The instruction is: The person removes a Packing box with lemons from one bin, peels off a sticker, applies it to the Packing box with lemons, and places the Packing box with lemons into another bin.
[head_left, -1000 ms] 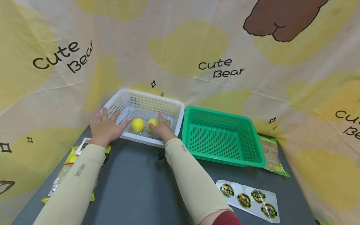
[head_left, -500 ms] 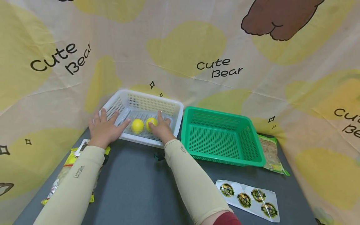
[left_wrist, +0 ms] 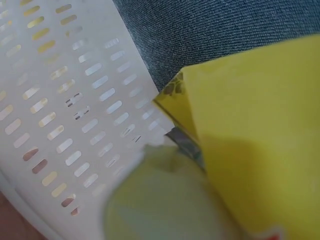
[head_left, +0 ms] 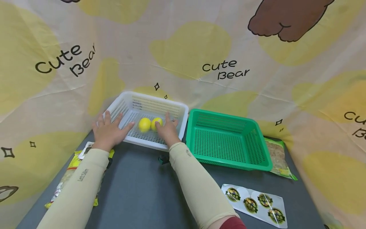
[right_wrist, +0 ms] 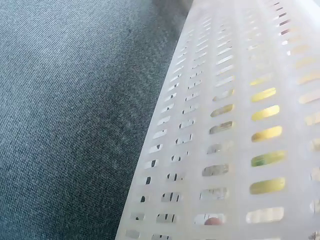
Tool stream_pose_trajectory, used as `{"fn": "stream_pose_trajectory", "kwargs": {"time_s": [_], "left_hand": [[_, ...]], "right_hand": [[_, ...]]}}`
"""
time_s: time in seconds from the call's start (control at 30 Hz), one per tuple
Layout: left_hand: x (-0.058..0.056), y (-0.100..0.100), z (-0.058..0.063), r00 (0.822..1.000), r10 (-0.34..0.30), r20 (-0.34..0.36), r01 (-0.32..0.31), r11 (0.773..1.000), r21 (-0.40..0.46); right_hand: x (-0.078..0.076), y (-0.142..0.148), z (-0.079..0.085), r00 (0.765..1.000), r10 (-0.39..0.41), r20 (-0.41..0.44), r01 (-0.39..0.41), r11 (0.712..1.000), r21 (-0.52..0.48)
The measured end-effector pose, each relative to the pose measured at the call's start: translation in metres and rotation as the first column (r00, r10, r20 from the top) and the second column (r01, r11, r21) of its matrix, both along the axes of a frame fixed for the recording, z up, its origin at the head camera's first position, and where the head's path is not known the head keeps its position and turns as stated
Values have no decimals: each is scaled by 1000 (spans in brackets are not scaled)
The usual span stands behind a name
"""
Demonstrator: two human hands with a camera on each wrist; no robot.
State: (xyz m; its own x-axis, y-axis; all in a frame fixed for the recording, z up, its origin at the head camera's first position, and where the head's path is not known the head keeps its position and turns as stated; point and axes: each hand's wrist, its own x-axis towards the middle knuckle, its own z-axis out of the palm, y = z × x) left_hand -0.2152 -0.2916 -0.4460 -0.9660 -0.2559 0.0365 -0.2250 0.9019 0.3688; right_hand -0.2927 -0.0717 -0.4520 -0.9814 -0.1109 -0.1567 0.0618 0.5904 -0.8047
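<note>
A printed cloth point(head_left: 177, 47) filled the upper part of the frame, behind a grey table point(head_left: 134, 190). The green basket point(head_left: 220, 143) stood right of centre, the white basket point(head_left: 160, 105) left of centre. A yellow packet point(head_left: 68, 174) lay at lower left, largely under my sleeve; a second packet point(head_left: 278, 157) lay at right, a sticker sheet point(head_left: 254, 203) at lower right. My left hand point(head_left: 110, 133) rested relaxed, fingers spread, over the white basket's left side. My right hand point(head_left: 168, 130) was inside it, thumb at the right yellow ball point(head_left: 155, 121), index extended; whether it actually gripped anything I could not tell. Change noted: the left yellow ball point(head_left: 144, 124) sat closer to the right one and slightly higher in frame than half a second earlier, its lower edge blurred. I judged the contents were being shifted inside the basket, with neither ball out. The left wrist view showed the yellow packet close by the slotted wall, detail the sleeve concealed from the head view. The right wrist view showed, through the slots, a green patch point(right_wrist: 261, 160) absent from the head view; its source was undetermined.
</note>
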Motion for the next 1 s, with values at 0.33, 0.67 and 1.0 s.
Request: {"fn": "stream_pose_trajectory", "kwargs": {"time_s": [0.33, 0.67, 1.0], "left_hand": [[-5, 3, 0, 1000, -14, 2, 15, 1000, -5], [-8, -1, -4, 1000, -17, 0, 17, 1000, -1], [-4, -2, -2, 1000, -17, -3, 17, 1000, 7]], "right_hand": [[-2, 10, 5, 996, -51, -77, 41, 991, -124], [6, 25, 39, 987, -52, -154, 24, 984, -179], [40, 81, 68, 983, -72, -168, 24, 962, -273]]}}
